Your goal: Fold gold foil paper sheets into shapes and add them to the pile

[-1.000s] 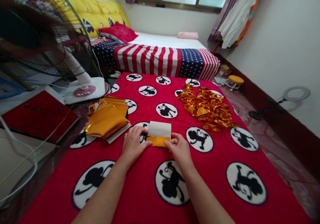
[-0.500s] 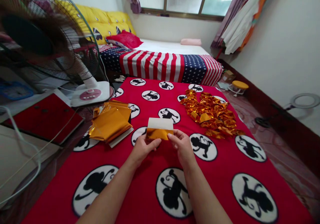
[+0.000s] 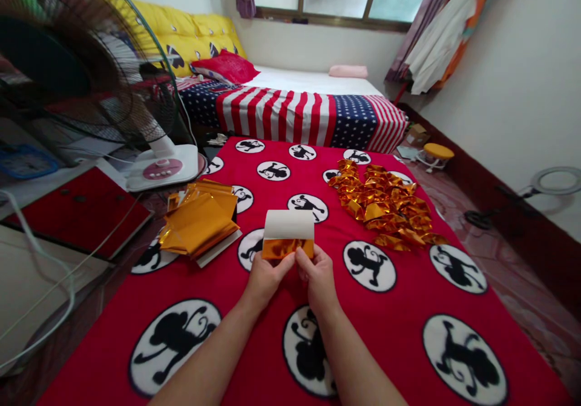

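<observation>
Between my two hands is a sheet of gold foil paper [image 3: 289,224], its white back curving up at the far side and a shiny gold fold along the near edge. My left hand [image 3: 267,276] pinches the near left part of the fold, thumb on top. My right hand [image 3: 318,271] grips the near right part, its thumb pressed on the gold strip close to the left thumb. The fingers beneath the paper are mostly hidden. To the left lies a stack of flat gold foil sheets [image 3: 200,218]; to the right sits a heap of folded gold foil pieces [image 3: 385,206].
A red cloth with monkey prints [image 3: 372,351] covers the surface under my hands. On the left stands a running fan [image 3: 158,167] beside a red board [image 3: 82,212]. Beyond is a bed with a flag-patterned cover [image 3: 281,115]. A yellow stool [image 3: 438,150] stands at right.
My right hand has slid left along the fold, bringing its thumb near the left one. The paper has shifted slightly left, and my left hand lies lower on it.
</observation>
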Demonstrator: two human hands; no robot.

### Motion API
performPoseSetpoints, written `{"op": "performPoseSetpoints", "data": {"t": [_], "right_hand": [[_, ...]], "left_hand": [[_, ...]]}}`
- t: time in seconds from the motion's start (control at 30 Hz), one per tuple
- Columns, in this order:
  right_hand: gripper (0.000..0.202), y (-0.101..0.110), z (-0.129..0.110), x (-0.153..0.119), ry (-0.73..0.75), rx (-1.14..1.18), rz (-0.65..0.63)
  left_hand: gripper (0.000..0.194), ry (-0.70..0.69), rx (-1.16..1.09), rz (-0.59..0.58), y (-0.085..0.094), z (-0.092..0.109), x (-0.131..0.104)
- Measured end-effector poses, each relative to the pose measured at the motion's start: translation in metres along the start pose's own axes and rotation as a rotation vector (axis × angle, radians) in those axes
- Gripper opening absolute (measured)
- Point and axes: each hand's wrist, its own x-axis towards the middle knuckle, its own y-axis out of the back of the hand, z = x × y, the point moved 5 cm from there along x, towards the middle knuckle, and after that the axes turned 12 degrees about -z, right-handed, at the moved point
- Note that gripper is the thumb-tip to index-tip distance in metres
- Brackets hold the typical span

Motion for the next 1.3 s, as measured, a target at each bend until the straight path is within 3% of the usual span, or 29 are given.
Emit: {"op": "performPoseSetpoints", "data": {"t": [0.37, 0.57, 0.8, 0.97, 1.17, 1.3], "right_hand": [[0.032, 0.020, -0.005, 0.002, 0.052, 0.089, 0.075], [0.032, 0.016, -0.004, 0.001, 0.025, 0.105, 0.002], [0.037, -0.008, 0.000, -0.002, 0.008, -0.066, -0.014], [0.038, -0.010, 0.007, -0.005, 0.014, -0.064, 0.050], [0.049, 0.015, -0.001, -0.004, 0.135, -0.023, 0.216], [0.049, 0.032, -0.013, -0.003, 0.219, 0.100, 0.335]], "left_hand": [[0.033, 0.089, -0.045, 0.042, 0.028, -0.006, 0.000], [0.045, 0.040, 0.010, -0.135, 0.014, 0.000, 0.000], [0.039, 0.008, 0.039, -0.017, 0.004, -0.004, -0.001], [0.036, -0.018, 0.061, -0.025, 0.001, 0.000, -0.003], [0.040, -0.014, 0.164, -0.012, 0.008, -0.003, -0.004], [0.043, -0.018, 0.093, 0.071, 0.018, -0.009, -0.003]]}}
